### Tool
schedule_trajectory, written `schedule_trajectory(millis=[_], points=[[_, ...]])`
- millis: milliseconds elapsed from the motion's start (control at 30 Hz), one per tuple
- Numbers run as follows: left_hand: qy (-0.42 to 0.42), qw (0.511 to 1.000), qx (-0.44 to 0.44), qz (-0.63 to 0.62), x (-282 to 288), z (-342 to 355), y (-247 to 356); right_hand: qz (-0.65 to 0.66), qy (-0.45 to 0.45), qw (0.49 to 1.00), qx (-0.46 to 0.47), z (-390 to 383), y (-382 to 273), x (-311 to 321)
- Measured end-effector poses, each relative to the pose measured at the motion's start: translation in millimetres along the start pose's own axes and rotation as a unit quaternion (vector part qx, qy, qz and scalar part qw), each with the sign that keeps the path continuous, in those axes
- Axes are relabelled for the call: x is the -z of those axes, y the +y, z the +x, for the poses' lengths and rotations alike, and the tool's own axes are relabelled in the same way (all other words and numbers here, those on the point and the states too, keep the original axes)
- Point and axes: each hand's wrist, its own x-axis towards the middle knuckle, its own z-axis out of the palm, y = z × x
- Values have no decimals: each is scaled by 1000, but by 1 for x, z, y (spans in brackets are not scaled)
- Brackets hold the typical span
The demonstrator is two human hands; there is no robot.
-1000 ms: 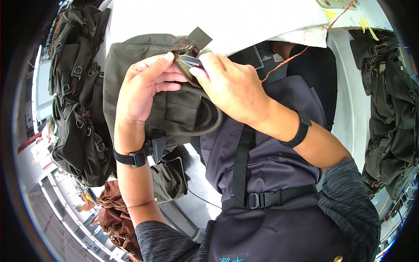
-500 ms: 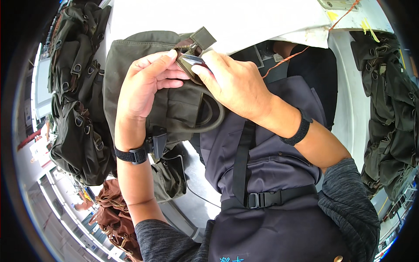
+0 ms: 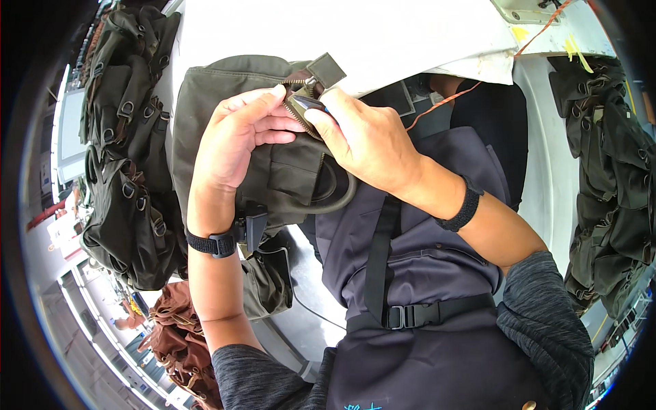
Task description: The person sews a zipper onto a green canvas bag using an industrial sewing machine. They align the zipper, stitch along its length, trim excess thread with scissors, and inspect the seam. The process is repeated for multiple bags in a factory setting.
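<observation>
Your left hand [image 3: 236, 140] has thumb and forefinger closed on the edge of the zipped opening [image 3: 295, 117], the other fingers loosely curled against the olive bag [image 3: 219, 85]. Over on the other side, your right hand [image 3: 374, 143] is wrapped around a pointed metal tool [image 3: 309, 102], its tip right at the opening; your fingers hide its grip. The bag lies in front of you, left of centre, partly on the white work surface [image 3: 410, 34], with its rounded handle [image 3: 342, 199] toward your lap. A square tab [image 3: 326, 70] sticks up just beyond the tool, close to your right knuckles. Dark bags hang to the left [image 3: 126, 150] and right, brown bags [image 3: 179, 335] lower left, and an orange cord [image 3: 444, 101] runs past your right hand. Both forearms rise from below, the right slanting inward, the left nearly straight up.
</observation>
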Motion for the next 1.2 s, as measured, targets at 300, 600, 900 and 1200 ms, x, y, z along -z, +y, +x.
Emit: schedule_trajectory(millis=[300, 600, 900, 1200], points=[[-11, 1000, 7, -7, 1, 4, -1, -21, 24, 998, 46, 2, 7, -3], [-15, 1000, 8, 17, 3, 2, -3, 184, 56, 979, -73, 12, 7, 24], [6, 993, -71, 90, -11, -13, 4, -257, 101, 961, -13, 73, 68, 105], [35, 993, -92, 60, -22, -13, 4, 20, 11, 997, -73, 20, 18, 82]])
